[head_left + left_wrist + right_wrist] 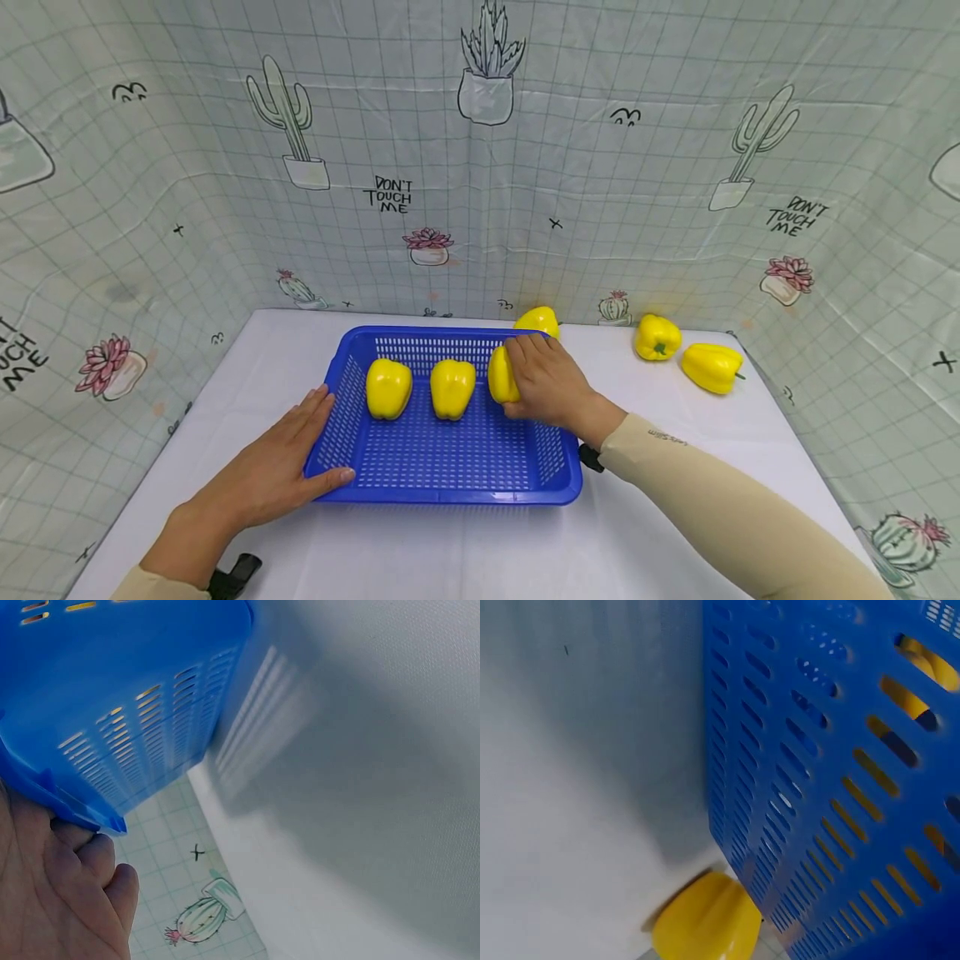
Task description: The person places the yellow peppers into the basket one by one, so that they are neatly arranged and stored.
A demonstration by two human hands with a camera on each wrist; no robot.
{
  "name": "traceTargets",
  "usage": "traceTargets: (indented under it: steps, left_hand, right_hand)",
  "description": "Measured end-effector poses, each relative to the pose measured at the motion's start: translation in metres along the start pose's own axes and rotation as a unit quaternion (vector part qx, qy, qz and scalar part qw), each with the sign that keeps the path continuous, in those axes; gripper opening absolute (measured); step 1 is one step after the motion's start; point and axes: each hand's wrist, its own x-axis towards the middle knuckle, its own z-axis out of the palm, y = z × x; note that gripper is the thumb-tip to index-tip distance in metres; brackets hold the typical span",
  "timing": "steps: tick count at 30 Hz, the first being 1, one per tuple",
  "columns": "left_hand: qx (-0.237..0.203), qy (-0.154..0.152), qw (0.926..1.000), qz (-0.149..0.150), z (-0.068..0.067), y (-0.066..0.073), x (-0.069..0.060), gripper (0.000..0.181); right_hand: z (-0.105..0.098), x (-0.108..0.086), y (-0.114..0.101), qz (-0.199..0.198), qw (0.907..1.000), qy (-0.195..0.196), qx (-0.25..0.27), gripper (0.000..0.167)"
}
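Note:
In the head view a blue slotted plastic basket (450,497) holds yellow bell peppers. One bell pepper (388,388) sits upright at its left and another bell pepper (452,389) in the middle. My right hand (551,379) grips a third bell pepper (503,377) inside the basket near its right wall; the fingers hide part of it. At the left side my left hand (277,462) holds the basket rim, its thumb over the front left corner. The left wrist view shows that hand's fingers (97,859) bent against the rim's underside.
Behind the basket's back right corner lies a bell pepper (537,320). Two more, one bell pepper (657,337) and a second bell pepper (712,368) on its side, lie at the far right of the white table (457,550). Cactus-printed cloth (555,267) encloses the back and sides.

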Motion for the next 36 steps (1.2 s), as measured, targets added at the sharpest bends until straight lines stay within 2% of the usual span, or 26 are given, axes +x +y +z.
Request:
traceTargets:
  steps: [8,16,23,28,36]
  left_hand:
    - [-0.003,0.000,1.0000,0.001,0.001,-0.001,0.000,0.108]
    - [0.000,0.001,1.0000,0.001,0.001,0.000,0.000,0.109]
    - [0.000,0.000,1.0000,0.001,0.001,0.000,0.001,0.109]
    - [-0.001,0.000,1.0000,0.000,0.000,0.000,0.001,0.109]
    - [-0.004,0.001,1.0000,0.000,0.001,0.000,0.001,0.109]
  right_hand:
    - [0.007,0.003,-0.005,-0.004,0.9981,-0.061,0.000,0.085]
    - [0.009,0.006,-0.008,-0.007,0.9923,-0.123,-0.013,0.084]
    - [0.007,0.007,-0.010,-0.018,0.9904,-0.132,-0.039,0.078]
    - [0.006,0.007,-0.011,-0.022,0.9888,-0.136,-0.057,0.080]
    - [0.006,0.008,-0.011,-0.014,0.9876,-0.148,-0.050,0.082]
